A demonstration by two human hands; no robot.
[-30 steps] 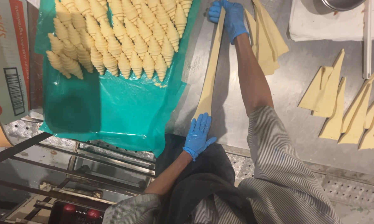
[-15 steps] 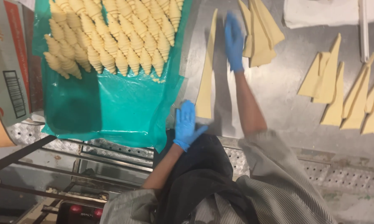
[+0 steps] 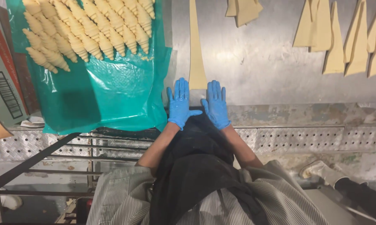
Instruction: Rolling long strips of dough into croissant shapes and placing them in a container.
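dough strip [image 3: 195,50]: pale, long narrow triangle
pose: flat, wide end nearest the person
place: bare steel counter [image 3: 263,79], just right of the green sheet

The grey steel counter [image 3: 271,71] looks brushed and scuffed, with a dull sheen. On it the long pale dough triangle [image 3: 196,54] is matt and smooth. Both hands wear thin blue rubbery gloves, the left hand [image 3: 180,104] and the right hand [image 3: 216,104] faintly shiny. The teal plastic sheet [image 3: 113,91] is glossy and wrinkled under ridged, matt, pale rolled dough crescents [image 3: 92,29]. The striped cloth sleeves [image 3: 121,196] look soft.
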